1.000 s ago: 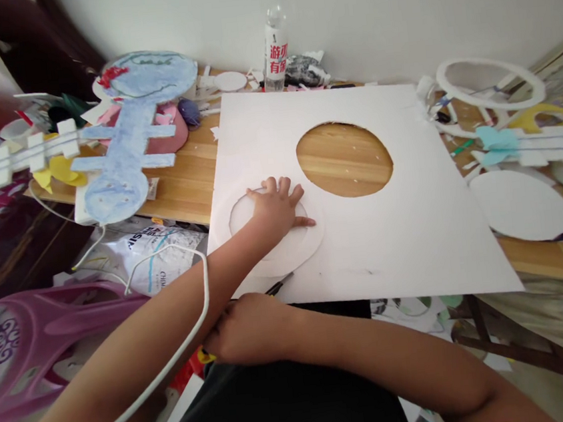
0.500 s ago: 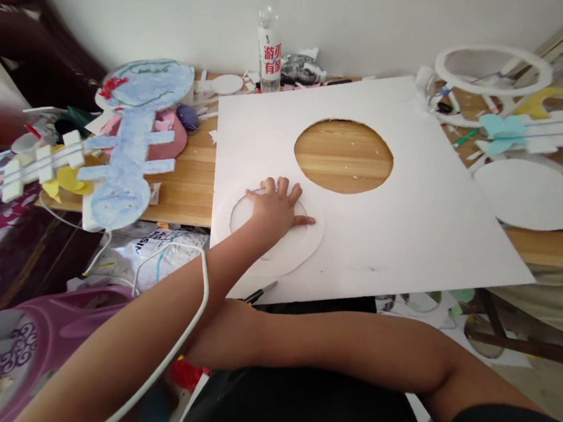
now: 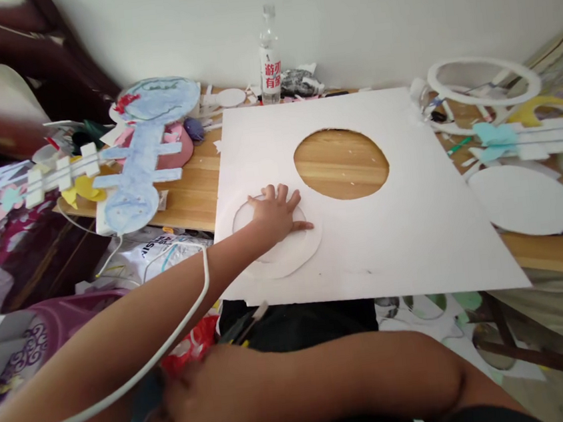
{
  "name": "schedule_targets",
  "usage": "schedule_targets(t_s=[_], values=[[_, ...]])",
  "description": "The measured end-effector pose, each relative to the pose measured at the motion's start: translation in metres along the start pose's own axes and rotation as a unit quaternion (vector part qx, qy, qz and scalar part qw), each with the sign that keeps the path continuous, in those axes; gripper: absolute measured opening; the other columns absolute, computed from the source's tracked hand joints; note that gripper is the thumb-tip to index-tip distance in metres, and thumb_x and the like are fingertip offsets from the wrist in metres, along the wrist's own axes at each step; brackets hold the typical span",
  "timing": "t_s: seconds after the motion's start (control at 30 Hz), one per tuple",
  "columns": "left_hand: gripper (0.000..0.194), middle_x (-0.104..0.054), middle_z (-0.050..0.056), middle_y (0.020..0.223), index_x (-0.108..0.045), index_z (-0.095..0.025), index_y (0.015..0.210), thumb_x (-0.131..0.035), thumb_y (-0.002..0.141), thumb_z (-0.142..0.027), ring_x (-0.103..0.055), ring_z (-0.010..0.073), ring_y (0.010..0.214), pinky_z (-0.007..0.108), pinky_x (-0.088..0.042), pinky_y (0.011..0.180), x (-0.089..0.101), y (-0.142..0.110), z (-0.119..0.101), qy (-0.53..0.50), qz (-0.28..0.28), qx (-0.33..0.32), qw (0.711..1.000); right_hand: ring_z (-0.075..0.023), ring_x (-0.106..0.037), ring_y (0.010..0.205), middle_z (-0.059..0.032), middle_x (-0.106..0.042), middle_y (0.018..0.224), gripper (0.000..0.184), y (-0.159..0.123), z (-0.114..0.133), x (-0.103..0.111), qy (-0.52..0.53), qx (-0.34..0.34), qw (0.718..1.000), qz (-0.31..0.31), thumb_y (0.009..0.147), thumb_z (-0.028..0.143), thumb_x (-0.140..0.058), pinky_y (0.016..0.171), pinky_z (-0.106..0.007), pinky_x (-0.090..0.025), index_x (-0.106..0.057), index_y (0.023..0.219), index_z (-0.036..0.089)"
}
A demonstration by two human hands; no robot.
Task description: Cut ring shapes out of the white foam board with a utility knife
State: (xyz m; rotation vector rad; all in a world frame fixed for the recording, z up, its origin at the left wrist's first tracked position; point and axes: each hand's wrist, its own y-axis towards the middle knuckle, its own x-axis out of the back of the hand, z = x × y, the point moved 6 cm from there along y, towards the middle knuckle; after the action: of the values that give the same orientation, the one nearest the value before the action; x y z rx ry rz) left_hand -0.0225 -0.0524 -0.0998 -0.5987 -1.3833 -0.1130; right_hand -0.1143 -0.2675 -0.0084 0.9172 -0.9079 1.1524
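Note:
My left hand (image 3: 278, 217) lies spread on a white oval piece (image 3: 280, 265) with a round outline inside it, pressing it on a large white board (image 3: 414, 224). The board has an oval hole, through which the wooden table shows. Below my left forearm, my right hand (image 3: 205, 400) is closed around a dark utility knife (image 3: 253, 321) with some yellow on it. The knife's pale blade points up and right, just off the board's front edge. The hand is blurred and hides most of the handle.
A blue painted cutout (image 3: 137, 152) lies at the left of the table. A glass bottle (image 3: 270, 64) stands at the back. On the right are a white ring (image 3: 533, 87) and a white oval (image 3: 525, 202). A white cable (image 3: 174, 340) crosses my left forearm.
My right hand has drawn down and toward me with the utility knife, whose blade has left the board's surface. My left hand has stayed on the oval piece. The view has shifted slightly.

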Motion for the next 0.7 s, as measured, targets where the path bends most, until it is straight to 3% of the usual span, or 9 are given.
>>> schedule_targets(t_s=[0.1,0.23,0.4,0.57,0.7], values=[[0.093,-0.027,0.015,0.159,-0.021,-0.029,0.156,-0.031,0.081,-0.082,-0.024,0.0468,0.138,0.072,-0.036,0.100,0.002,0.001,0.000,-0.007,-0.002,-0.007,1.000,-0.0219,-0.065,0.072,-0.0078,-0.067,0.084,0.021,-0.030,-0.020,0.000,-0.035,-0.032,0.998,-0.034,0.098,0.018,-0.038,0.050,-0.033,-0.047,-0.058,0.105,0.015],[0.092,-0.030,0.015,0.157,-0.021,-0.031,0.156,-0.033,0.080,-0.082,-0.025,0.0463,0.137,0.070,-0.037,0.099,0.003,0.002,0.000,-0.012,0.002,-0.008,1.000,-0.0197,-0.063,0.067,-0.0054,-0.066,0.081,0.018,-0.052,-0.040,-0.023,-0.066,-0.041,0.997,-0.010,0.097,0.014,-0.041,0.047,-0.030,-0.043,-0.055,0.107,0.015],[0.092,-0.023,0.015,0.161,-0.015,-0.030,0.157,-0.029,0.082,-0.081,-0.021,0.0467,0.139,0.072,-0.034,0.102,0.002,0.001,0.000,-0.012,0.016,-0.006,1.000,-0.0174,-0.061,0.065,-0.0030,-0.064,0.079,0.013,-0.053,-0.047,-0.044,-0.086,-0.027,0.996,-0.016,0.098,0.020,-0.043,0.046,-0.028,-0.040,-0.054,0.104,0.017],[0.097,-0.020,0.015,0.162,-0.012,-0.028,0.158,-0.032,0.080,-0.082,-0.020,0.0479,0.139,0.075,-0.035,0.099,0.006,0.002,-0.001,-0.012,0.051,-0.008,0.999,-0.0188,-0.063,0.067,-0.0038,-0.065,0.084,0.018,-0.047,-0.053,-0.042,-0.081,-0.039,0.996,0.013,0.099,0.029,-0.045,0.047,-0.028,-0.043,-0.053,0.109,0.017],[0.105,-0.016,0.014,0.163,-0.009,-0.029,0.158,-0.044,0.075,-0.083,-0.018,0.0479,0.141,0.074,-0.036,0.100,0.011,0.002,-0.001,-0.014,0.086,-0.010,0.996,-0.0203,-0.065,0.070,-0.0042,-0.066,0.087,0.020,-0.043,-0.057,-0.035,-0.049,-0.055,0.995,0.061,0.098,0.031,-0.047,0.046,-0.028,-0.043,-0.053,0.112,0.019]])
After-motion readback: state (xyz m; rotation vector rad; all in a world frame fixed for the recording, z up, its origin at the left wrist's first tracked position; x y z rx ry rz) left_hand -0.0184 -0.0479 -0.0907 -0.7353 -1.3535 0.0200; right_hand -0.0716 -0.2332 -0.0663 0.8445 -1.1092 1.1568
